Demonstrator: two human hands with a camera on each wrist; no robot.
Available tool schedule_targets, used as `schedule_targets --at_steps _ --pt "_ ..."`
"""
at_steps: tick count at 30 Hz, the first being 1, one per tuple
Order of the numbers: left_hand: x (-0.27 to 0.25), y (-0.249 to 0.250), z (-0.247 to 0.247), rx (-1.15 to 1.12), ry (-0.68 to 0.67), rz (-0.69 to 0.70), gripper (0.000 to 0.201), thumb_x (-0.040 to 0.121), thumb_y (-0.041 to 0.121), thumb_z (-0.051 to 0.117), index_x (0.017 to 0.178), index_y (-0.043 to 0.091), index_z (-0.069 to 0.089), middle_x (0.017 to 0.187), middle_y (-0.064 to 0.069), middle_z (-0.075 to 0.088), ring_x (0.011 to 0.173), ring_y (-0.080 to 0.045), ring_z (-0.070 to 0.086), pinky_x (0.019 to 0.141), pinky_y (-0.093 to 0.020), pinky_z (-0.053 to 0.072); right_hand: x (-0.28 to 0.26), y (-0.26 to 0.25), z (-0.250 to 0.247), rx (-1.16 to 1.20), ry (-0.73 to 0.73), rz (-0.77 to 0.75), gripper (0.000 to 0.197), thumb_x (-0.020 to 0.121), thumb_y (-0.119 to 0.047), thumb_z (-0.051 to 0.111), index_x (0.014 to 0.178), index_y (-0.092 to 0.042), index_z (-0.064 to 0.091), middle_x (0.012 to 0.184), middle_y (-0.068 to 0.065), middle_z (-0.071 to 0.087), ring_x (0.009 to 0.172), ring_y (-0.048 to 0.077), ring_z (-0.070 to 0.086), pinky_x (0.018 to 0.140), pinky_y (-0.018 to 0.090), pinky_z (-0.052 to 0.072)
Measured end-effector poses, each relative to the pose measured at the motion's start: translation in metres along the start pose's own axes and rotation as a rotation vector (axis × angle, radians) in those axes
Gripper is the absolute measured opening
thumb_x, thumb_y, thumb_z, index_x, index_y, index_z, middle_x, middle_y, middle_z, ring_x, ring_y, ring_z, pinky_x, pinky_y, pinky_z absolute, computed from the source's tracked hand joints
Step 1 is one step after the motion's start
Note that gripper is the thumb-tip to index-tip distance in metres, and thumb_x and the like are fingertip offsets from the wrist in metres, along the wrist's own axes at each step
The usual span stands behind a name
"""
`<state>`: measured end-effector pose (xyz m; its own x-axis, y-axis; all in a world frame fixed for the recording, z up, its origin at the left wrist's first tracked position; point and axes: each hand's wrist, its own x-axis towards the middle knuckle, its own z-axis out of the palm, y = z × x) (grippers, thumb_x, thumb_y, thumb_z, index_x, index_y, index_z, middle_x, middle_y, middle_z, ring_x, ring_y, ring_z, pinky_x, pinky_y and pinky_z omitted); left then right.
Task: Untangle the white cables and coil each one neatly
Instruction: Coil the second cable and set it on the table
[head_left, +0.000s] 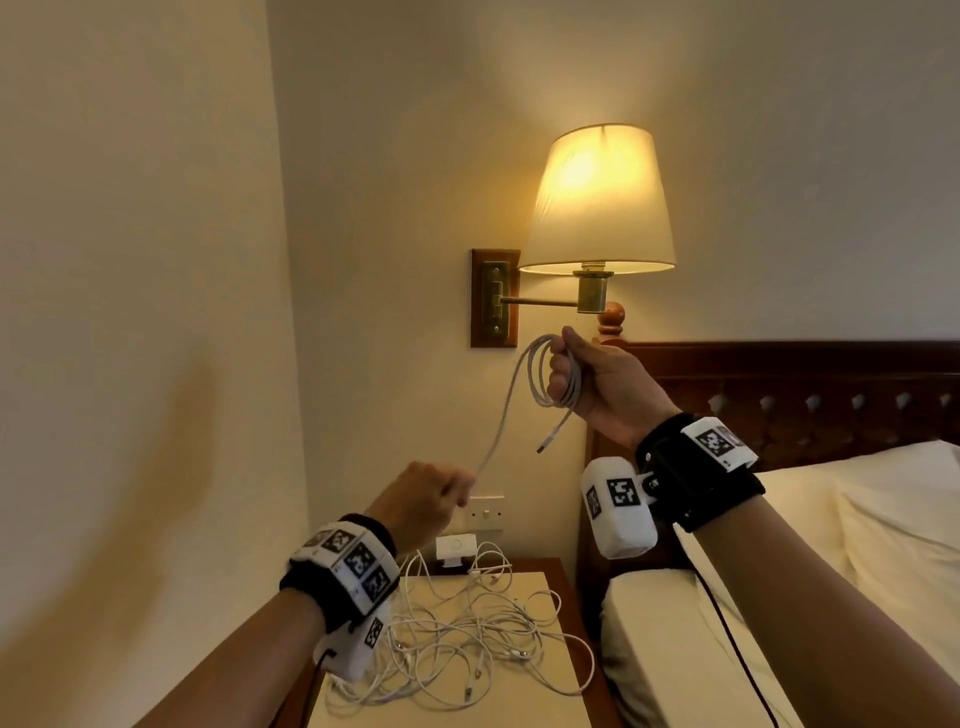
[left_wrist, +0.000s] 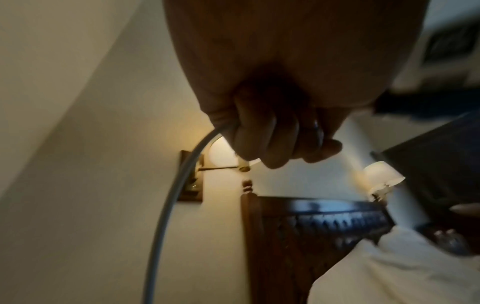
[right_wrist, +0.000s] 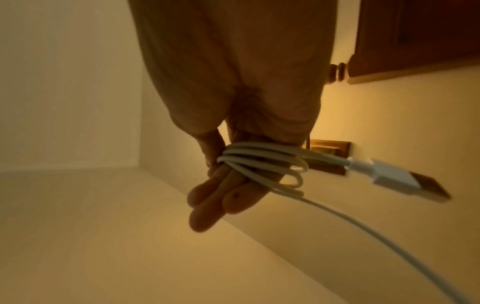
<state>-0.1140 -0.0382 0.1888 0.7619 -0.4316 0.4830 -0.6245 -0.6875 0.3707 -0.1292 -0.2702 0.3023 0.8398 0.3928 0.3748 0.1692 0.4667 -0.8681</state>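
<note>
My right hand (head_left: 584, 376) is raised below the lamp and grips a small coil of white cable (head_left: 540, 374) looped round its fingers (right_wrist: 207, 205). The coil (right_wrist: 262, 164) has a USB plug (right_wrist: 405, 181) sticking out, which dangles below it in the head view (head_left: 546, 446). One strand (head_left: 498, 415) runs down from the coil to my left hand (head_left: 441, 493), which grips it in a fist (left_wrist: 272, 139); the strand (left_wrist: 176, 195) leaves the fist beside the fingers. A tangle of several white cables (head_left: 467, 639) lies on the nightstand (head_left: 545, 584) below my hands.
A lit wall lamp (head_left: 597, 208) hangs just above my right hand. A dark wooden headboard (head_left: 805, 384) and a bed with white pillows (head_left: 883, 530) fill the right. A wall switch (head_left: 485, 512) and a white adapter (head_left: 456, 551) sit behind the tangle.
</note>
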Motion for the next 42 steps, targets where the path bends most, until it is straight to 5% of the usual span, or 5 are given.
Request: schedule_targets --at_steps 4,12,26,36,42 --pt "-0.002 0.055 -0.011 0.224 -0.190 0.180 0.037 0.103 0.036 0.037 0.075 0.018 0.054 0.060 0.010 0.048 0.050 -0.006 0.042 0.056 -0.025 0.039 0.001 0.021 0.006 -0.257 0.045 0.008 0.026 0.103 -0.024 0.042 0.092 -0.006 0.058 0.073 0.008 0.065 0.069 0.021 0.067 0.067 0.029 0.055" --pt "0.014 0.066 -0.038 0.371 0.431 0.572 0.031 0.099 0.036 0.042 0.089 0.014 0.061 0.066 0.004 0.058 0.051 0.000 0.033 0.050 -0.009 0.027 -0.004 0.026 0.016 -0.387 0.015 0.009 0.028 0.102 -0.025 0.045 0.092 -0.004 0.061 0.069 0.004 0.060 0.059 0.011 0.056 0.056 0.019 0.050" --pt "0.034 0.032 -0.041 0.260 0.597 0.310 0.032 0.096 0.048 0.042 0.076 0.022 0.044 0.057 0.011 0.043 0.044 -0.005 0.035 0.047 -0.016 0.026 -0.007 0.036 0.030 -0.503 -0.102 0.155 0.040 0.106 -0.032 0.029 0.092 -0.009 0.059 0.054 -0.003 0.045 0.044 0.009 0.038 0.048 0.021 0.033" --pt "0.035 -0.001 -0.036 0.037 0.571 0.229 0.054 0.094 0.066 0.023 0.075 0.021 0.046 0.055 0.009 0.045 0.045 -0.009 0.040 0.047 -0.026 0.037 -0.004 0.045 0.020 0.116 -0.140 0.239 0.033 0.105 -0.031 0.032 0.088 -0.012 0.053 0.055 -0.008 0.033 0.042 0.005 0.030 0.048 0.019 0.031" --pt "0.013 -0.050 -0.032 -0.032 0.478 0.088 0.041 0.092 0.066 0.026 0.072 0.034 0.042 0.058 0.011 0.046 0.050 -0.005 0.046 0.051 -0.014 0.035 -0.004 0.028 0.000 0.289 -0.140 0.157 0.033 0.105 -0.030 0.028 0.088 -0.014 0.050 0.053 -0.010 0.033 0.041 0.005 0.031 0.048 0.018 0.031"
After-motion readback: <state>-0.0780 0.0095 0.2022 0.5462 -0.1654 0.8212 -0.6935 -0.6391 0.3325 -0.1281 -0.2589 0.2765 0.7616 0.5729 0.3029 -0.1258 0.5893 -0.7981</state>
